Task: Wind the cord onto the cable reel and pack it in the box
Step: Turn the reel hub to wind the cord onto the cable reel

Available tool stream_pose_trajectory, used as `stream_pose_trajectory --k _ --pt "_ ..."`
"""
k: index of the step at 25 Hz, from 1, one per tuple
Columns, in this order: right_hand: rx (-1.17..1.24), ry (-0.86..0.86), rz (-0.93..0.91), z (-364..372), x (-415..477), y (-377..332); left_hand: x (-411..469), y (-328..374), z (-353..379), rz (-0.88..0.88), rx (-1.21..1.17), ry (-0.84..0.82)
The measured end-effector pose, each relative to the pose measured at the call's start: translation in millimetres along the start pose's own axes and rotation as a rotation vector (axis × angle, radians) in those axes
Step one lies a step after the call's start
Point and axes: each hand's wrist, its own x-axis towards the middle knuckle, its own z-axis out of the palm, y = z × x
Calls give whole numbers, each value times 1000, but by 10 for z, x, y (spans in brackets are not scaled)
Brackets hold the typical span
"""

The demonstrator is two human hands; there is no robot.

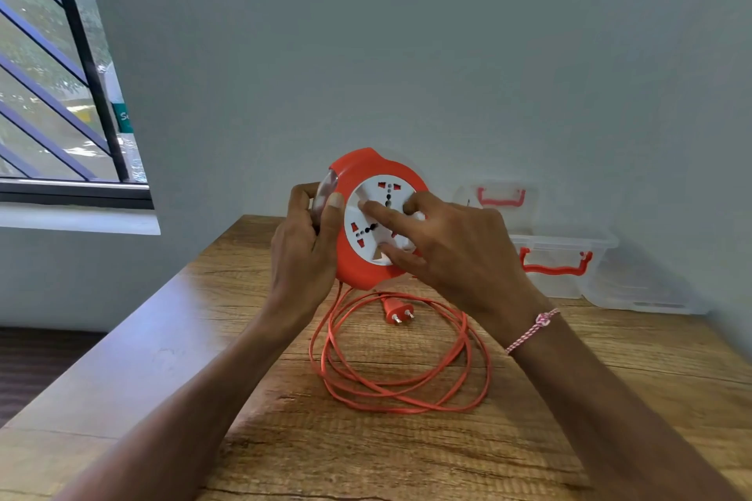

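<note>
We stand at a wooden table (407, 439) set against a pale wall (407, 33), with a barred window (61, 94) off to our left. At the back right of the table, well apart from our hands, sits the clear plastic box (569, 268) with red handles, its lid (498, 197) leaning against the wall behind it.

Most of the orange cord (401, 378) lies in loose loops on the table between our forearms, and its plug (396, 312) rests inside the far side of the loops. One strand rises from the loops to the bottom of the cable reel (376, 218), which we hold upright above the table with its white socket face turned toward us.

We judge that winding is the step in hand and has barely begun, since nearly all the cord seems to be off the reel. The next move calls for turning the white disc round while the orange shell stays put, letting the loops feed up without knotting.

Our left hand (305, 240) is closed around the reel's left edge, thumb laid over the front rim and fingers wrapped behind. Our right hand (443, 240) is spread on the white face, the forefinger pressed near the centre and the thumb low on the disc, holding nothing but bearing on it. A pink and white thread bracelet (533, 329) circles the right wrist.
</note>
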Motion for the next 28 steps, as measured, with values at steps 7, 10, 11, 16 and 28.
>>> stream_pose_trajectory --k 7,10,11,16,28 --pt "268 159 394 63 51 -187 -61 48 68 43 78 18" --pt "357 159 538 126 59 -222 -69 48 75 35 69 2" --pt "370 154 533 137 57 -215 -66 41 64 27 69 0" --pt "294 72 249 64 20 53 -26 26 33 7 67 13" --pt "-75 26 -150 -40 -22 173 -15 10 25 -31 16 -20"
